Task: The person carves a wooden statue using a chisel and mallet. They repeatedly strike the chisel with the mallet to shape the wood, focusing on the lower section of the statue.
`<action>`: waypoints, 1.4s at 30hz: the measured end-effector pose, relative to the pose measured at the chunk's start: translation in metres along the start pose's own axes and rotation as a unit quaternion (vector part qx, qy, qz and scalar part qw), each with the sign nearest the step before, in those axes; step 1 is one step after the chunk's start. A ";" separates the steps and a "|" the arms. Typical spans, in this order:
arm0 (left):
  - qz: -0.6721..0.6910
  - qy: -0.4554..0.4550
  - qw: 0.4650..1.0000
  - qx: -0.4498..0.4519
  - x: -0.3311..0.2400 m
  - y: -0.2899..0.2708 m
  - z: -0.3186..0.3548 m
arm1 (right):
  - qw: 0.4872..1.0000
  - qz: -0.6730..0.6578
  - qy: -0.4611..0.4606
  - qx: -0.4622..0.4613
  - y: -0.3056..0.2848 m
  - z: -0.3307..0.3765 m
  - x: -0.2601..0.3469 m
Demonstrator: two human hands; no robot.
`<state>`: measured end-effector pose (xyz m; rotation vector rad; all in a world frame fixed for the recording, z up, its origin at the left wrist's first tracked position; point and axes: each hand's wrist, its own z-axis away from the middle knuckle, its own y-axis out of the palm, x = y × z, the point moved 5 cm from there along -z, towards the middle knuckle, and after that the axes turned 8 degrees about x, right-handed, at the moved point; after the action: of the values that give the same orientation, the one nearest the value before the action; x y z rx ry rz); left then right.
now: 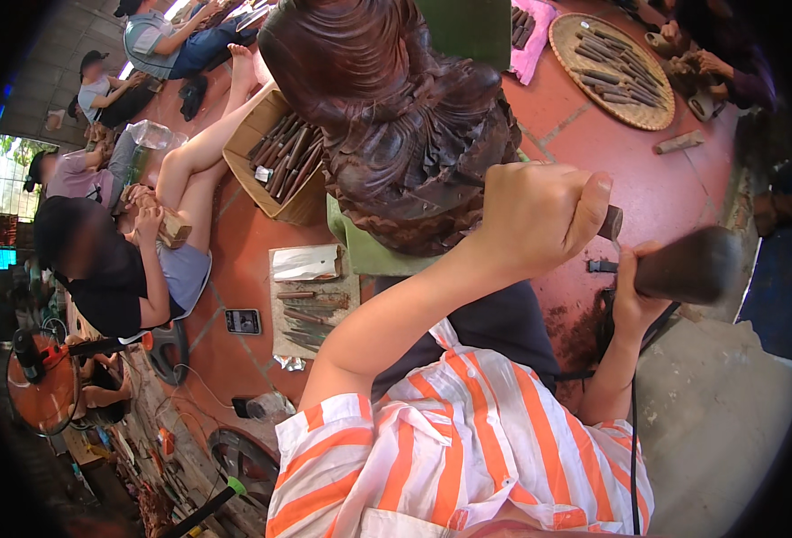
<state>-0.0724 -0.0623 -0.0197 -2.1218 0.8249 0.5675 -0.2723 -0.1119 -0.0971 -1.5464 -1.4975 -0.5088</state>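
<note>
My left hand [539, 211] is closed in a fist around a carving chisel; the end of its brown wooden handle [610, 222] shows beside the thumb, and most of the tool is hidden. Right of it, my right hand [635, 291] grips a dark, rounded wooden mallet [694, 265], whose thick head points to the right. Just beyond my left hand stands a dark brown wooden carving of a seated, robed figure [405, 125], with deep folds and a ridged base. The fist is close to the carving's right side; whether the chisel touches it I cannot tell.
A cardboard box [269, 202] of tools stands left of the carving. Chisels lie on a mat [288, 345] near a phone [243, 321]. A round woven tray [568, 58] holds several tools at far right. People sit working at left and far right; a fan [42, 390] stands left.
</note>
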 end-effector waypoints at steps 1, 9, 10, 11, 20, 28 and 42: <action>0.000 -0.003 1.000 -0.002 0.001 0.000 -0.001 | 0.995 0.088 -0.027 0.027 0.000 0.000 0.000; -0.003 -0.017 1.000 0.002 0.002 -0.002 0.001 | 0.997 0.072 -0.019 0.013 0.002 0.001 -0.003; -0.002 -0.020 1.000 0.001 0.002 -0.002 0.000 | 1.000 0.017 -0.011 0.004 0.002 0.001 -0.005; -0.001 -0.015 1.000 -0.001 0.002 -0.001 0.000 | 0.999 -0.038 -0.003 -0.005 0.002 0.001 -0.006; -0.031 0.004 0.999 0.002 0.004 0.005 0.004 | 0.996 -0.086 0.001 0.007 0.012 0.006 -0.006; -0.014 -0.008 1.000 0.014 0.002 -0.004 0.003 | 0.987 -0.160 0.017 0.003 0.007 0.003 -0.003; 0.016 0.006 1.000 0.007 0.001 -0.005 0.004 | 0.998 0.066 -0.008 0.002 0.009 -0.006 0.009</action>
<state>-0.0687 -0.0569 -0.0199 -2.1056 0.8684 0.5641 -0.2607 -0.1107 -0.0891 -1.6374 -1.3964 -0.4171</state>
